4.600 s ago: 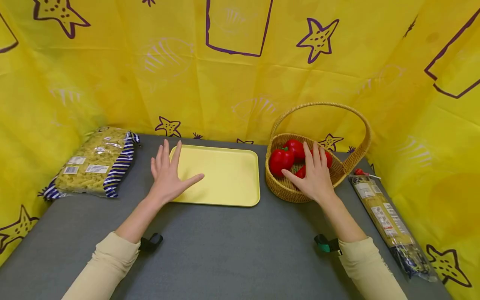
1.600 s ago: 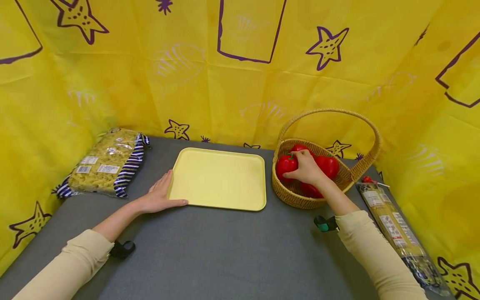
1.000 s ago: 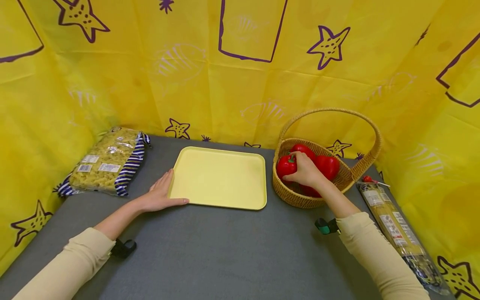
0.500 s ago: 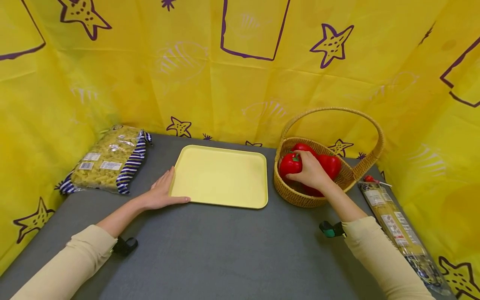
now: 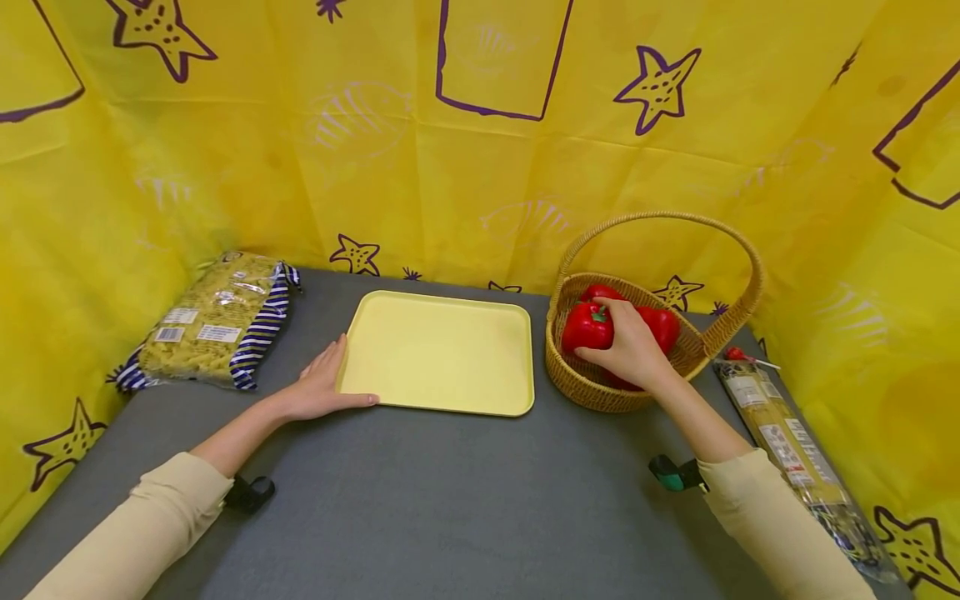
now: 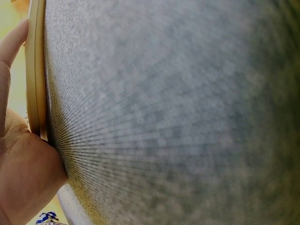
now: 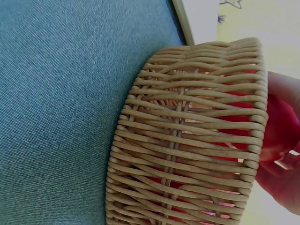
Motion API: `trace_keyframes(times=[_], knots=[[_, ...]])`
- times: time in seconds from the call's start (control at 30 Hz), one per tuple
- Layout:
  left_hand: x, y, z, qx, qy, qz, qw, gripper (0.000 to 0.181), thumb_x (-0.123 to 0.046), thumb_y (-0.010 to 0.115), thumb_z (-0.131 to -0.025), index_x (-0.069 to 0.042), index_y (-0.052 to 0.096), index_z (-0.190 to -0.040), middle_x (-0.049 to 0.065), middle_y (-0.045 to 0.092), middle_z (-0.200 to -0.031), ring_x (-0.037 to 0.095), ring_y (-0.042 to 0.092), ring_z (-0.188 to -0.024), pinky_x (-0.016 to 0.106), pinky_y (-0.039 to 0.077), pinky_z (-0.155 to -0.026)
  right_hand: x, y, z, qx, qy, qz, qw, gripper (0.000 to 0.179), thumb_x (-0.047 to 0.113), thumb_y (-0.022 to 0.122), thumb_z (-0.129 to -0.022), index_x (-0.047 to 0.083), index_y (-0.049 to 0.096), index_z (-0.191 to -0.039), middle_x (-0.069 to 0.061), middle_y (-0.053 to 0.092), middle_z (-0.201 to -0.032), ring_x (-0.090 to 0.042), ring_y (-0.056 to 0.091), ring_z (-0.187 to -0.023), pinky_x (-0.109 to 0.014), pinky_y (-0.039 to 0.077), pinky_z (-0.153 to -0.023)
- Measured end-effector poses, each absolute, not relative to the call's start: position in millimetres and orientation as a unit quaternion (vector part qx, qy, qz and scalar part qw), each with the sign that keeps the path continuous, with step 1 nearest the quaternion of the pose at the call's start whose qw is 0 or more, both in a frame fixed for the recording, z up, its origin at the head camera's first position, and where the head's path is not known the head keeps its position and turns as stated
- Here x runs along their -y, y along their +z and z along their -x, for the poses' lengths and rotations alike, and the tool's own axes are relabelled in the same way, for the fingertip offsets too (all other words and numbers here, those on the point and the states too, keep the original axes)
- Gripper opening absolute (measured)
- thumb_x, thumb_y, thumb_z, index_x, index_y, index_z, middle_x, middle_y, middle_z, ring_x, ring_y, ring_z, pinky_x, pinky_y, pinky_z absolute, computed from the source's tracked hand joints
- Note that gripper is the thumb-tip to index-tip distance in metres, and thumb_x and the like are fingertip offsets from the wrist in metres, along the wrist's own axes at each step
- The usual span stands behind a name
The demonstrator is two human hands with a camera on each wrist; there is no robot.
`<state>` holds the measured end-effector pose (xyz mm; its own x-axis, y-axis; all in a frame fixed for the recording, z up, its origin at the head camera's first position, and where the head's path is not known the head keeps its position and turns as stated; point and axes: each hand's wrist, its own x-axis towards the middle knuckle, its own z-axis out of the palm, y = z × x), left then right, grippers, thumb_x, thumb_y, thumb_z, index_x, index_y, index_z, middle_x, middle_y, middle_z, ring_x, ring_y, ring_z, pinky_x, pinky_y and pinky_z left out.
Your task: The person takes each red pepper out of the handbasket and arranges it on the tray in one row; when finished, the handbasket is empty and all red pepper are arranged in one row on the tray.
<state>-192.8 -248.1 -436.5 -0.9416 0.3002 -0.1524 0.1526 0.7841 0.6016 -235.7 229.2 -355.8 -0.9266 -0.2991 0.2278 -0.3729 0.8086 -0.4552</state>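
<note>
My right hand (image 5: 630, 343) grips a red bell pepper (image 5: 587, 327) with a green stem, thumb at the front and fingers over the back. The pepper is at the left side of a wicker basket (image 5: 600, 400) with a tall handle. More red peppers (image 5: 662, 327) lie in the basket, partly behind the hand. In the right wrist view, the gripped pepper (image 7: 281, 126) shows just past the woven rim. My left hand (image 5: 318, 393) rests at the near left corner of a pale yellow tray (image 5: 442, 354), fingers straight along its left edge, thumb along the front edge.
A bag of pasta (image 5: 213, 321) with blue-striped ends lies at the back left of the grey table (image 5: 450, 500). Along the right side lies a long pack of spaghetti (image 5: 787, 450), with a small red-topped stick (image 5: 738, 354) at its far end. Yellow cloth (image 5: 480, 167) hangs behind.
Earlier both hands hovered open over tray and basket. Since then the left hand came down to the tray's corner, and the right took hold of a pepper, now shifted slightly right and up.
</note>
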Motion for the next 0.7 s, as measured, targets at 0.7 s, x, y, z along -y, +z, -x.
trace_keyframes(times=[0.7], knots=[[247.8, -434.2, 190.5, -0.937, 0.306, -0.128, 0.114, 0.119, -0.056, 0.068, -0.084, 0.006, -0.008, -0.152, 0.030, -0.005, -0.158, 0.049, -0.001, -0.143, 0.070, 0.005, -0.107, -204.2, -337.4, 205.8, 0.933, 0.244, -0.215, 0.155, 0.090, 0.021, 0.088, -0.069, 0.005, 0.039, -0.142, -0.018, 0.046, -0.135, -0.036, 0.043, -0.122, -0.060, 0.042, -0.095]])
